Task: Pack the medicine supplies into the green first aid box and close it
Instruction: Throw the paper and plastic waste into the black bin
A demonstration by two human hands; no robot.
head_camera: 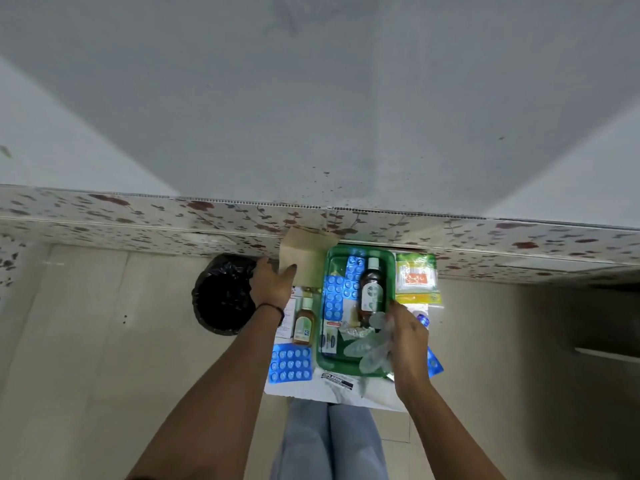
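The green first aid box [322,358] lies open on a small white table [381,393]. Inside it are blue pill strips [337,292], a brown antiseptic bottle [372,289] and a small white carton [329,337]. My left hand [272,284] grips a tan paper bag [306,258] at the box's far left corner. Over the box's near right corner, my right hand [407,336] holds crumpled clear plastic gloves [372,348]. Left of the box lie a smaller brown bottle [304,323] and a blue blister strip [290,363].
A green and yellow packet [417,278] lies right of the box. A white tube [337,379] rests at the table's near edge. A black-lined bin [221,294] stands on the floor to the left. A floral-tiled wall rises just behind the table.
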